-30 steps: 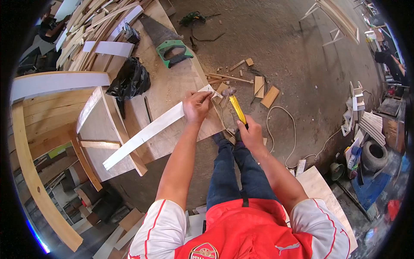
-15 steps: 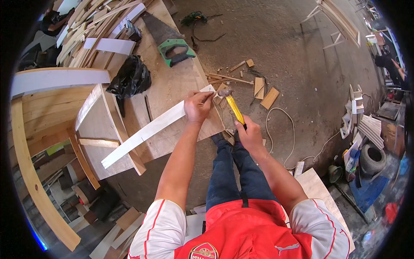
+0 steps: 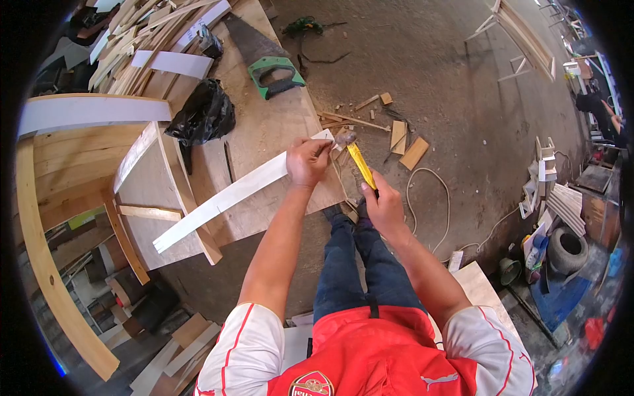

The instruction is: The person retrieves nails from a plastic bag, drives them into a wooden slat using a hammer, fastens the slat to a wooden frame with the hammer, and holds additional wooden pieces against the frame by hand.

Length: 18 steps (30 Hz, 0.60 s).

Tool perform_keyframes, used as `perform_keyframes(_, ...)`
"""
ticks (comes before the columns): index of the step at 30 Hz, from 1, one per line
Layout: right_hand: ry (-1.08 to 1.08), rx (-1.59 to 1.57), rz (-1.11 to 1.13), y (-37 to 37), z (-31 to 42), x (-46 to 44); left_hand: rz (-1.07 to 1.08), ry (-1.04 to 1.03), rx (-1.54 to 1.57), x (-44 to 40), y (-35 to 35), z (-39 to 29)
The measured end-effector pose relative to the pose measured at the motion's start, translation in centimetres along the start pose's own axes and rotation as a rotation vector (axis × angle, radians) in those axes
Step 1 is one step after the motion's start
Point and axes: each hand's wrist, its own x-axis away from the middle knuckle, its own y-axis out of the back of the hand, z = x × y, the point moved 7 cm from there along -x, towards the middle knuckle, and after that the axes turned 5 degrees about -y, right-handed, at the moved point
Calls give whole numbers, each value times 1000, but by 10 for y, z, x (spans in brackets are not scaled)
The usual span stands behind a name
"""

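Two arms reach forward and converge near the right edge of the wooden board [image 3: 271, 125]. We observe the left hand [image 3: 306, 163] back upward, its fingers bunched together over the far right end of the white strip [image 3: 241, 193], which lies slantwise across the board toward the near left. We cannot tell whether the fingertips grip anything small. The right hand [image 3: 386, 208], out to the right of the board's edge, is clenched round the handle of the hammer [image 3: 357, 160], whose head sits just beside the left fingertips. We cannot establish contact there. The left hand covers part of the strip, and the right fingers conceal the handle's near end. At far left we note another person [image 3: 87, 28], partly cut off and hard to make out.
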Motion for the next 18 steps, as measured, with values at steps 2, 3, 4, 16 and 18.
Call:
perform_keyframes(2,20,2,-6,0,3,-1,5,-12,-12,1,-2,0)
perform_keyframes(3,27,0,-6,1,8,-2,13,-9,-20,2,-3,2)
perform_keyframes(4,34,-2,-6,2,11,-2,21,-7,-28,2,-4,3)
perform_keyframes(16,92,46,-38,3,15,2,3,-61,-42,3,-4,1)
perform_keyframes(18,44,104,19,-4,9,1,17,-55,-44,3,-4,3)
